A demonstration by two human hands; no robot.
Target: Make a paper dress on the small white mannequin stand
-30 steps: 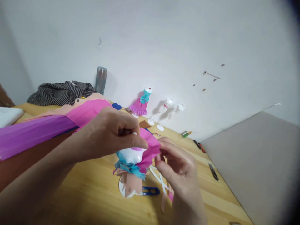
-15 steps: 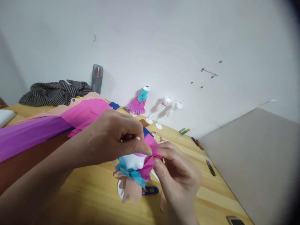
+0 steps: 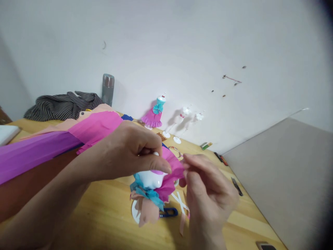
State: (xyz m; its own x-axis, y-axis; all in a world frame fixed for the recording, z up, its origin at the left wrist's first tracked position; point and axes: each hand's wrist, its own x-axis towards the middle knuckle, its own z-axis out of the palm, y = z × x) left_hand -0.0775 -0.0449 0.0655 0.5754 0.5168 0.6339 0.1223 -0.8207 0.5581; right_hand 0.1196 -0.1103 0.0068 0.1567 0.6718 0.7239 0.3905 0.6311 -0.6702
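Note:
A small white dress-form figure (image 3: 149,179) leans in front of me, wearing frilled turquoise crepe paper (image 3: 147,194) and peach paper (image 3: 149,212) below it. My left hand (image 3: 135,149) is closed around its top, the thumb pressing bright pink crepe paper (image 3: 170,185) against the white body. At the right edge of that pink paper is my right hand (image 3: 208,191), its fingertips closed on the edge. The pink sheet fans out between both hands. My left fingers hide the upper part of the figure.
Behind stand a dressed figure in turquoise and pink (image 3: 153,116) and two plain white figures (image 3: 185,111). A blue-handled cutter (image 3: 169,212) and paper strips (image 3: 180,201) lie below my hands. Crepe sheets (image 3: 96,126), striped cloth (image 3: 65,106) and a flask (image 3: 108,90) are at left.
My right hand has moved right, away from my left thumb, and the pink crepe paper now spreads wider. My left hand keeps its grip. White strips show more below.

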